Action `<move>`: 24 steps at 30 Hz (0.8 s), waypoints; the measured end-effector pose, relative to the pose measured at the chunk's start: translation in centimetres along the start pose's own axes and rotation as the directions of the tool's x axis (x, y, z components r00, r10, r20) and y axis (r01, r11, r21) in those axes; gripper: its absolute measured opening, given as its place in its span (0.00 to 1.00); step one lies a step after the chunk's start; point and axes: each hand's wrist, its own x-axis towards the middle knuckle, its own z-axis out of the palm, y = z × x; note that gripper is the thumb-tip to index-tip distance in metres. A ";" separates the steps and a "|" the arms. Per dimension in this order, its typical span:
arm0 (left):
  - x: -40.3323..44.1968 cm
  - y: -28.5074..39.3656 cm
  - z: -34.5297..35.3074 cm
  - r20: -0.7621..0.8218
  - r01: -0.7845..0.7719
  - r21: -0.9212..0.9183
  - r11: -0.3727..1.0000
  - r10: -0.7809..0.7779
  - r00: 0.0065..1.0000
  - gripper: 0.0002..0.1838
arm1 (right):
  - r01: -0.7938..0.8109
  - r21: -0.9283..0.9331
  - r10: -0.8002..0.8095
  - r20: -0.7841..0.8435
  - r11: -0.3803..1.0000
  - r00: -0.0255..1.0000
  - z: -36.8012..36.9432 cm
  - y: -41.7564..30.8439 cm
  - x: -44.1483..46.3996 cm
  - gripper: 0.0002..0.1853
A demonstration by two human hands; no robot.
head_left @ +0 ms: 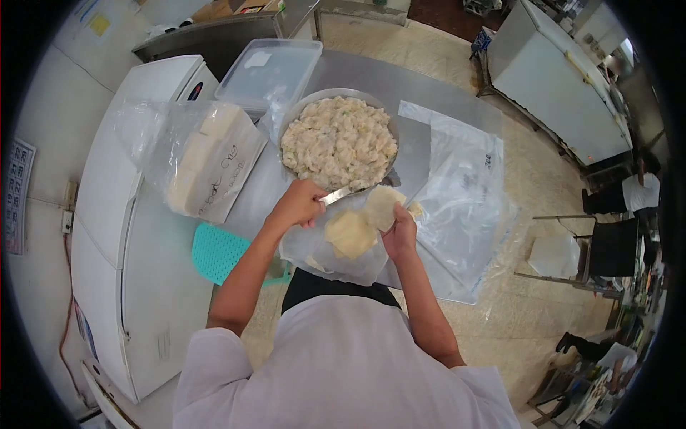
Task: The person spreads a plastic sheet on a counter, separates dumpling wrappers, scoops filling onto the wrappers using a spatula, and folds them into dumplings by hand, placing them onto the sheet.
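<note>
My left hand (299,204) is closed round the handle of a flat metal spreader (336,195), whose blade reaches the near rim of a large round metal bowl (395,146). Heaped in that bowl is a pale minced filling (339,139) with green and orange bits. My right hand (401,232) pinches a thin round dumpling wrapper (384,205), held beside the bowl's near right edge. Below and between the hands lies a stack of pale yellow wrappers (350,234) on a clear plastic sheet (300,250). A small pale piece (416,209) shows just beyond my right fingers.
A bag of pale blocks with handwriting (207,161) lies to the left, near a lidded plastic container (270,71). Plastic sheeting (461,193) covers the metal table's right side. A turquoise stool (218,252) and white freezer (153,286) stand left; a chair (607,247) stands right.
</note>
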 end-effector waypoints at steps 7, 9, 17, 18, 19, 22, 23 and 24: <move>-1.0 -2.6 0.7 0.052 -0.052 -0.471 0.881 0.086 0.995 0.15 | 0.062 0.070 -0.064 0.029 0.996 0.998 1.6 -1.6 -0.5 0.24; -1.8 -2.0 0.9 -0.002 -0.125 -0.454 0.882 0.139 0.990 0.16 | 0.012 0.105 -0.016 0.037 0.994 0.999 3.5 -2.3 -1.0 0.24; -3.4 -1.0 5.3 -0.307 -0.492 0.411 0.767 0.625 0.718 0.16 | -0.025 0.268 0.009 0.061 0.963 0.998 6.3 -3.3 0.4 0.26; -4.5 0.0 5.1 -0.331 -0.474 0.362 0.803 0.586 0.739 0.16 | 0.006 0.287 -0.014 0.026 0.958 1.000 5.7 -3.3 0.8 0.26; -5.2 0.6 5.0 -0.356 -0.449 0.309 0.838 0.540 0.763 0.15 | 0.031 0.304 -0.029 -0.010 0.952 1.000 5.7 -3.3 0.8 0.26; -4.7 2.0 6.1 -0.416 -0.527 0.203 0.825 0.560 0.716 0.16 | 0.047 0.274 -0.056 0.027 0.961 0.998 5.7 -3.1 0.6 0.26; -4.5 1.4 6.2 -0.419 -0.527 0.205 0.824 0.561 0.714 0.16 | 0.046 0.273 -0.056 0.031 0.961 0.998 5.8 -3.0 0.6 0.26; -4.0 0.4 6.5 -0.348 -0.510 0.289 0.810 0.585 0.732 0.16 | 0.051 0.277 -0.055 0.006 0.959 0.998 6.0 -2.9 0.7 0.25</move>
